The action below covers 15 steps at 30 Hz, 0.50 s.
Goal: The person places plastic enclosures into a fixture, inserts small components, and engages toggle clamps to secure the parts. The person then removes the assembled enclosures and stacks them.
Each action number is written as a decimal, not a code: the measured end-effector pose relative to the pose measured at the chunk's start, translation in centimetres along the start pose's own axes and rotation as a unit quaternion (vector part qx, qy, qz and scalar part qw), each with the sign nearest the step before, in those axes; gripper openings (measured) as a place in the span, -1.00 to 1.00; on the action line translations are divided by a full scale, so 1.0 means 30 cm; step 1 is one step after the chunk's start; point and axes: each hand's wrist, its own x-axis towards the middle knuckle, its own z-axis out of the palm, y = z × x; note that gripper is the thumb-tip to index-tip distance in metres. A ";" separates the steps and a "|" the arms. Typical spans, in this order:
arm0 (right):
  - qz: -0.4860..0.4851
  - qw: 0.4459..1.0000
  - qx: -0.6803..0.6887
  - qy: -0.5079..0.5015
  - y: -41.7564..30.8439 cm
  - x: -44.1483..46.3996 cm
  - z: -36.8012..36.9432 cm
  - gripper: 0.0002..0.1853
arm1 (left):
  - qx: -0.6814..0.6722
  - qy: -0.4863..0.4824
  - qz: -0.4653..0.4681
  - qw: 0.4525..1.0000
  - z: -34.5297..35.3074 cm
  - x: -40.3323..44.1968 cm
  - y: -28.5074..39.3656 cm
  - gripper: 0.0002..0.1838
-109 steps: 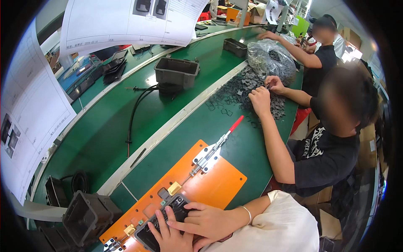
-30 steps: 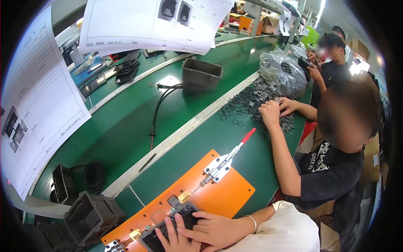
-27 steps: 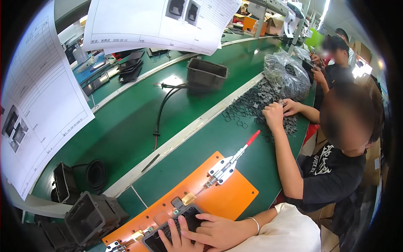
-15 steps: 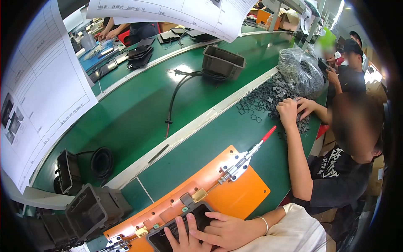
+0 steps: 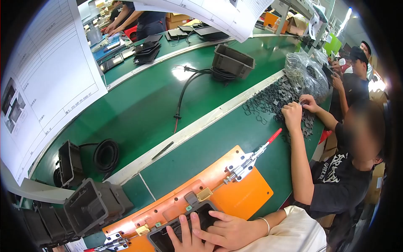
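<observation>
A dark grey plastic box point(image 5: 208, 208) sits in the orange fixture point(image 5: 247, 189) at the bottom of the view. My left hand point(image 5: 189, 241) reaches over the box's opening, fingers spread and pointing into it. My right hand point(image 5: 237, 232), with a thin band at the wrist, comes in from the right. Its fingers are stretched out over the box and partly overlap the left hand. What the fingertips touch inside is hidden. A toggle clamp point(image 5: 243, 168) with a red handle is mounted at the fixture's upper right, and another clamp point(image 5: 115, 242) is at its lower left.
More grey boxes point(image 5: 90, 206) stand at lower left, near a coiled black cable point(image 5: 105, 156). Another box point(image 5: 233, 61) with a cable lies on the green belt point(image 5: 147, 109). A co-worker point(image 5: 302, 159) handles small black parts point(image 5: 273, 98) at right. Paper sheets point(image 5: 46, 63) hang at upper left.
The view has shifted slightly, so the bench and boxes appear a little further right. My hands stay over the box with little change. The co-worker's hands have moved slightly apart.
</observation>
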 end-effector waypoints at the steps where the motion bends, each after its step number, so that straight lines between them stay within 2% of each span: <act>1: 0.001 1.000 0.006 0.002 0.002 -0.001 0.000 -0.13 | -0.004 -0.005 -0.001 1.000 -0.005 0.002 0.002 -0.27; 11: -0.007 1.000 0.002 0.011 0.004 0.000 0.002 -0.14 | 0.039 -0.015 0.012 0.999 -0.009 0.003 -0.001 -0.30; 15: -0.002 1.000 -0.004 0.005 -0.002 0.003 -0.003 -0.12 | 0.014 -0.002 0.006 1.000 -0.015 0.005 0.003 -0.33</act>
